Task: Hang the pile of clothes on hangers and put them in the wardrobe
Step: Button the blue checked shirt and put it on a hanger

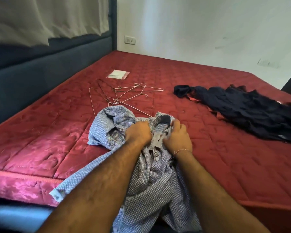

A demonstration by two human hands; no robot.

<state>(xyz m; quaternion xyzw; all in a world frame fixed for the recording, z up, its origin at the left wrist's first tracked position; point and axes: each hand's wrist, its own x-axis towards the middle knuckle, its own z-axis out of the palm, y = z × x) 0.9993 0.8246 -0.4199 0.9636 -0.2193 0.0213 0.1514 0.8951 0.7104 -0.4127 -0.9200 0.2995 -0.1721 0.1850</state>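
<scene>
1. A red quilted mattress (208,148) fills most of the view.
2. A dark blue padded headboard (49,64) runs along its left side.
3. A beige curtain (40,19) hangs over the headboard.
4. A small clear packet (118,74) lies on the mattress near the far edge.
5. A white wall (208,27) carries a socket (130,40) near the corner.

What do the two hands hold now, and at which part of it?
Both hands, left hand and right hand, grip the blue-and-white checked button shirt at its bunched upper part, near the collar.
</scene>
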